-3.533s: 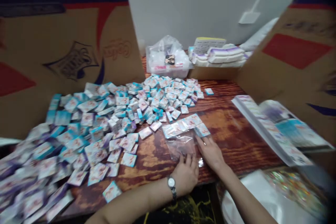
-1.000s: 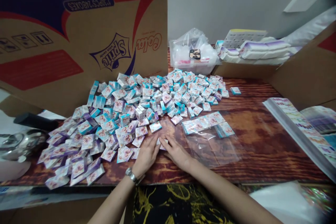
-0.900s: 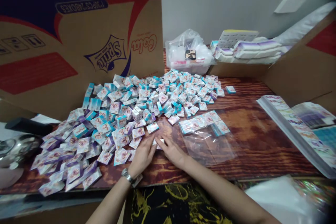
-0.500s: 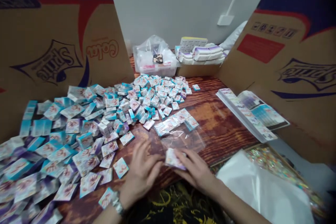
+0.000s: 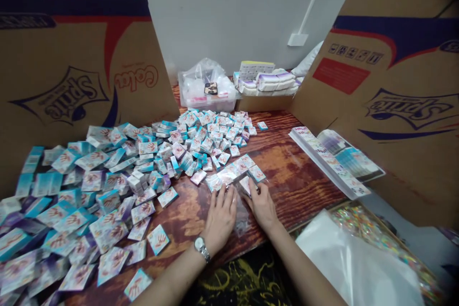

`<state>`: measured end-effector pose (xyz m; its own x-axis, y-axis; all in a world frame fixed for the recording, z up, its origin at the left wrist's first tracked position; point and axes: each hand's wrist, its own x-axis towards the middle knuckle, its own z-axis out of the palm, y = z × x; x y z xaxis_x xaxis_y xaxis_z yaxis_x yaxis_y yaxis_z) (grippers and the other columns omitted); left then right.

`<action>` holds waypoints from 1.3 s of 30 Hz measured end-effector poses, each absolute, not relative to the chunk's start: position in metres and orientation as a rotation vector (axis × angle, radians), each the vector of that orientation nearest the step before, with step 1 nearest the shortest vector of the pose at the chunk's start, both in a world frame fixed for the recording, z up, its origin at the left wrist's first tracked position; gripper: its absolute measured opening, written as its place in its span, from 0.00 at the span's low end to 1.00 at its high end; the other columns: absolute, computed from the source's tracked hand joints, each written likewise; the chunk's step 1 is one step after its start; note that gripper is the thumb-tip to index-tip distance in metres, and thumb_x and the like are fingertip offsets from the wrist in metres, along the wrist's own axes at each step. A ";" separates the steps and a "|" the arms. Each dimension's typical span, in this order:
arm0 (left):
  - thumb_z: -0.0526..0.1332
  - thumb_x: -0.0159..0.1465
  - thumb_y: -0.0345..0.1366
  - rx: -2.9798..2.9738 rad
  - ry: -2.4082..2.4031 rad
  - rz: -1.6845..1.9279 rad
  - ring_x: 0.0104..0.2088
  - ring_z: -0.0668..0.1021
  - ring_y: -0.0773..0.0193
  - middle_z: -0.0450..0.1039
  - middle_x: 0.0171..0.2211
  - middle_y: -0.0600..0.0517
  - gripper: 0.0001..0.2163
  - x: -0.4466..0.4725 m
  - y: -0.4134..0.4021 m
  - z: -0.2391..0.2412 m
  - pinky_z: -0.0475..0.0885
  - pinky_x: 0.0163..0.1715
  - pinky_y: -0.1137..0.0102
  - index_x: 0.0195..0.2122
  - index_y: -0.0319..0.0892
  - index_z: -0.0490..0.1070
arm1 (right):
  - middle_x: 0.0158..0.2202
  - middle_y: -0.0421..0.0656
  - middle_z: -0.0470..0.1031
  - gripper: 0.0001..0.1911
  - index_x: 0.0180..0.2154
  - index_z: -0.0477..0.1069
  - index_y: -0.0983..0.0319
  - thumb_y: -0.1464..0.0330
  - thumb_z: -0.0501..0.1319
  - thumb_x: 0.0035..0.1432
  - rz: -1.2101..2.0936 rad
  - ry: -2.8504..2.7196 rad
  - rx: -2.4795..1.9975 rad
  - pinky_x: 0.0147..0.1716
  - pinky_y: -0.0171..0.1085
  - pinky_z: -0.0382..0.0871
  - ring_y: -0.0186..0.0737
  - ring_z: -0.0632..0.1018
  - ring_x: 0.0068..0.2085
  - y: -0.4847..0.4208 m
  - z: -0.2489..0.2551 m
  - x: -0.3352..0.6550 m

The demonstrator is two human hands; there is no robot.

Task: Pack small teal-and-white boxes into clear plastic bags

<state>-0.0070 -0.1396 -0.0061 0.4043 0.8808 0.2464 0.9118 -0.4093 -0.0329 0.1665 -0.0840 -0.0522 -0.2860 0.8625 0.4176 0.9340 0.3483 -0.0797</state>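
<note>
A clear plastic bag (image 5: pixel 242 222) lies flat on the table, with a row of small printed boxes (image 5: pixel 236 167) inside its far end. My left hand (image 5: pixel 219 220) rests on the bag's left side, fingers stretched out and pointing at the row. Pinched in my right hand (image 5: pixel 263 204) is a small white box (image 5: pixel 245 184), held against the near side of the row; whether it is fully within the plastic I cannot tell. To the left spreads a large heap of small boxes (image 5: pixel 107 201) in white, blue and purple, many with a red hand print.
Tall cardboard cartons stand left (image 5: pixel 71 48) and right (image 5: pixel 358 62). At the back are a plastic tub (image 5: pixel 208 98) and an open carton (image 5: pixel 265 103) of flattened packs. A white strip of printed sheets (image 5: pixel 326 162) lies right, near white plastic bags (image 5: pixel 351 263) and colourful wrapped bits (image 5: pixel 380 234).
My right hand has carried the small box forward to the row in the bag. My left hand has moved forward and right, down onto the plastic. The view has shifted slightly.
</note>
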 end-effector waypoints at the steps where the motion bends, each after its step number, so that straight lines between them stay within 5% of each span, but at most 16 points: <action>1: 0.48 0.61 0.22 -2.500 -1.603 -0.287 0.63 0.52 0.47 0.52 0.63 0.42 0.23 -0.007 -0.140 -0.006 0.59 0.57 0.50 0.59 0.36 0.56 | 0.42 0.54 0.64 0.25 0.58 0.59 0.65 0.60 0.50 0.63 -0.285 -2.229 -1.602 0.35 0.42 0.73 0.45 0.72 0.39 -0.081 -0.053 0.162; 6: 0.48 0.61 0.21 -2.540 -1.616 -0.300 0.63 0.51 0.45 0.51 0.63 0.41 0.24 -0.007 -0.139 -0.004 0.58 0.57 0.50 0.59 0.35 0.56 | 0.47 0.58 0.63 0.31 0.60 0.56 0.67 0.56 0.54 0.60 -0.374 -2.244 -1.596 0.38 0.42 0.71 0.48 0.70 0.44 -0.095 -0.053 0.170; 12: 0.47 0.60 0.20 -2.589 -1.594 -0.339 0.64 0.49 0.46 0.50 0.63 0.41 0.26 -0.008 -0.138 0.000 0.59 0.56 0.51 0.61 0.35 0.52 | 0.33 0.45 0.71 0.16 0.51 0.68 0.61 0.71 0.51 0.63 -0.361 -2.495 -1.404 0.37 0.37 0.68 0.39 0.73 0.34 -0.111 -0.055 0.181; 18: 0.47 0.62 0.23 -2.643 -1.569 -0.401 0.64 0.46 0.47 0.50 0.63 0.43 0.25 -0.007 -0.134 -0.006 0.57 0.58 0.50 0.62 0.36 0.50 | 0.40 0.49 0.73 0.15 0.48 0.69 0.63 0.71 0.49 0.63 -0.086 -2.508 -1.450 0.44 0.40 0.66 0.42 0.73 0.41 -0.084 -0.044 0.169; 24: 0.53 0.62 0.30 -2.680 -1.603 -0.593 0.62 0.54 0.47 0.55 0.60 0.40 0.20 -0.028 -0.164 0.018 0.59 0.55 0.50 0.56 0.41 0.59 | 0.36 0.46 0.75 0.10 0.42 0.69 0.53 0.67 0.53 0.61 0.227 -2.375 -1.192 0.33 0.43 0.70 0.44 0.75 0.35 -0.106 -0.007 0.179; 27: 0.52 0.63 0.29 -2.485 -1.852 -0.684 0.53 0.66 0.55 0.67 0.50 0.42 0.15 -0.065 -0.204 0.022 0.65 0.52 0.57 0.50 0.38 0.65 | 0.36 0.44 0.75 0.12 0.46 0.65 0.53 0.68 0.56 0.60 0.418 -2.256 -0.900 0.35 0.41 0.70 0.43 0.75 0.36 -0.118 0.022 0.144; 31: 0.52 0.64 0.30 -2.099 -2.198 -0.438 0.40 0.71 0.57 0.70 0.40 0.43 0.11 -0.119 -0.268 0.010 0.71 0.40 0.61 0.46 0.37 0.67 | 0.38 0.44 0.73 0.13 0.49 0.65 0.56 0.66 0.53 0.62 0.608 -2.660 -0.596 0.37 0.40 0.70 0.41 0.75 0.38 -0.133 0.032 0.043; 35: 0.54 0.64 0.38 -1.949 -2.295 -0.214 0.42 0.70 0.54 0.68 0.45 0.42 0.16 -0.145 -0.310 -0.007 0.71 0.38 0.60 0.51 0.39 0.66 | 0.51 0.51 0.64 0.27 0.55 0.58 0.53 0.56 0.59 0.56 0.516 -3.014 -0.593 0.35 0.45 0.71 0.50 0.72 0.45 -0.149 0.008 -0.039; 39: 0.54 0.63 0.37 -1.959 -2.314 -0.277 0.46 0.69 0.53 0.65 0.50 0.41 0.17 -0.145 -0.322 -0.019 0.70 0.43 0.59 0.52 0.40 0.65 | 0.51 0.53 0.64 0.21 0.51 0.63 0.57 0.63 0.60 0.55 0.491 -3.085 -0.637 0.39 0.47 0.69 0.51 0.67 0.49 -0.143 -0.011 -0.053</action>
